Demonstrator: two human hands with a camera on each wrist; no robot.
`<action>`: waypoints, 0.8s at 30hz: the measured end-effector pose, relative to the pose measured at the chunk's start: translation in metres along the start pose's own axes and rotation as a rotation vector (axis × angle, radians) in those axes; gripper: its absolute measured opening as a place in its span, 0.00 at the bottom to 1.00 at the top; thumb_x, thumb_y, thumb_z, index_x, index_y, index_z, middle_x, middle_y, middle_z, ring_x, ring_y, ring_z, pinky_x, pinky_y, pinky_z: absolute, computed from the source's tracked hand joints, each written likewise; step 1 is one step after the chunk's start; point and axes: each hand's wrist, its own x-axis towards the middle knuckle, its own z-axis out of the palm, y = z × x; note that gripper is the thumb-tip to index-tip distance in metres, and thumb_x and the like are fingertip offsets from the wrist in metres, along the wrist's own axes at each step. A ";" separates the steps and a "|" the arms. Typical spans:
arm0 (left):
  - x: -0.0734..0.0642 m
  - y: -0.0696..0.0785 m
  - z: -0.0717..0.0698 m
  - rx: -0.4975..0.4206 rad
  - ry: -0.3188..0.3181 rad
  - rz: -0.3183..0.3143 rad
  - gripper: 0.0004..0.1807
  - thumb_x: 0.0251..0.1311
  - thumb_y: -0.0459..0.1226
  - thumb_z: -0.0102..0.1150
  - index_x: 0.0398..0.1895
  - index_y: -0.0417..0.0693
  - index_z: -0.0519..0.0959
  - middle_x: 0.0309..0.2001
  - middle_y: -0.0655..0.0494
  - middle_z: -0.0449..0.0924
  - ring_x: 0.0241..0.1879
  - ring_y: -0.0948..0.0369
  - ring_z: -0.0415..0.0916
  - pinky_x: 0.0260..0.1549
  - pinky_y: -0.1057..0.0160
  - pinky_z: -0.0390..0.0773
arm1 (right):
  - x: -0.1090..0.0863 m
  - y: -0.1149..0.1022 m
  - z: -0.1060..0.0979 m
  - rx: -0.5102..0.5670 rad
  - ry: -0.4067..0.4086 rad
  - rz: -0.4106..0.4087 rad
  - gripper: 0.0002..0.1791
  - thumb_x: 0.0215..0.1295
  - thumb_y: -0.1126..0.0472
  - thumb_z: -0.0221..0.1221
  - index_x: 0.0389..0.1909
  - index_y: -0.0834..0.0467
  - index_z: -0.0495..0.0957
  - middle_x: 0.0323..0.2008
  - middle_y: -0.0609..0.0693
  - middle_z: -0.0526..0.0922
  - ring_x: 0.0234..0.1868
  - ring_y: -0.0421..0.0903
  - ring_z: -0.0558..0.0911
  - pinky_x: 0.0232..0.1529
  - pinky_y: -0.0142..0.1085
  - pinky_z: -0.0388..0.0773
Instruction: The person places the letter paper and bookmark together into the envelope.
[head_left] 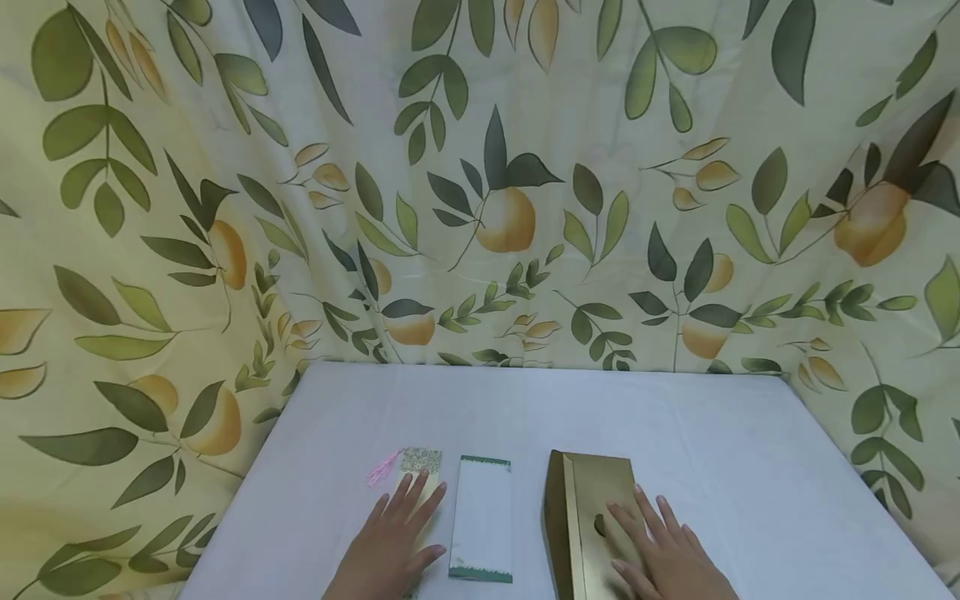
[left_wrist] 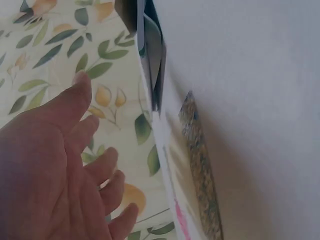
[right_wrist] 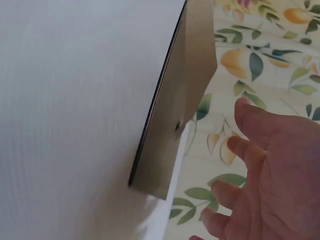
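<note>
Head view | white tabletop (head_left: 525, 408) | fruit-print curtain (head_left: 555, 225) | left hand (head_left: 392, 537), right hand (head_left: 670, 550): fingers (head_left: 415, 490) spread, released

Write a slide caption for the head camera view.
Left hand over a pink-tasselled strip, right hand over a gold case, a green-edged white item between them on a white table.

Left hand (head_left: 393, 533): spread over tasselled card (head_left: 422, 461)
Right hand (head_left: 670, 552): spread over gold box (head_left: 600, 483)
Green-edged white pad (head_left: 482, 518): laid between them
</note>
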 end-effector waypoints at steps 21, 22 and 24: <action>0.011 0.009 0.000 -0.109 -0.192 0.007 0.39 0.73 0.58 0.53 0.81 0.55 0.61 0.79 0.44 0.58 0.75 0.43 0.57 0.66 0.43 0.66 | 0.019 -0.025 -0.005 0.265 -0.221 0.031 0.34 0.75 0.46 0.60 0.75 0.58 0.70 0.74 0.75 0.58 0.75 0.74 0.53 0.68 0.70 0.51; 0.012 0.010 0.001 -0.105 -0.191 0.011 0.38 0.73 0.58 0.53 0.81 0.55 0.61 0.79 0.45 0.57 0.76 0.44 0.56 0.66 0.43 0.66 | 0.020 -0.025 -0.006 0.259 -0.231 0.032 0.33 0.74 0.45 0.60 0.74 0.58 0.71 0.74 0.75 0.58 0.75 0.75 0.53 0.67 0.70 0.51; 0.015 0.012 0.004 -0.102 -0.198 0.021 0.38 0.73 0.59 0.52 0.81 0.58 0.61 0.79 0.48 0.57 0.76 0.46 0.56 0.67 0.45 0.65 | 0.019 -0.024 -0.005 0.256 -0.253 0.035 0.34 0.74 0.44 0.60 0.73 0.57 0.71 0.73 0.77 0.57 0.73 0.80 0.52 0.64 0.73 0.55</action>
